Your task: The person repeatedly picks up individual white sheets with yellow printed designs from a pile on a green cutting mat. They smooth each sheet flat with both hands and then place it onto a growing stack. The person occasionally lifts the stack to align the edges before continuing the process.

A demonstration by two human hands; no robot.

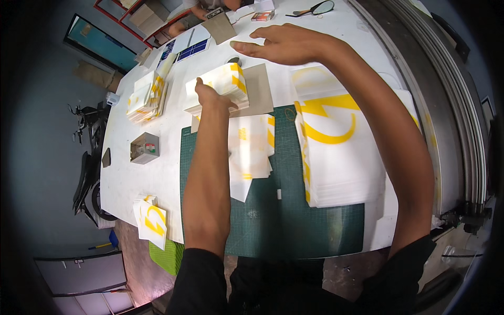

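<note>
White table with green mat, stacks

Print workshop: green cutting mat, stacked printed sheets, white worktable.

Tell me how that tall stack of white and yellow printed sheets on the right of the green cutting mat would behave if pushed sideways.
The tall stack of printed sheets would probably feel heavy, being many layers thick. Its upper sheets would likely slide and fan out, since nothing visibly binds them and the smaller pile beside it already lies splayed. A single sheet looks thin, so probably floppy.
</note>
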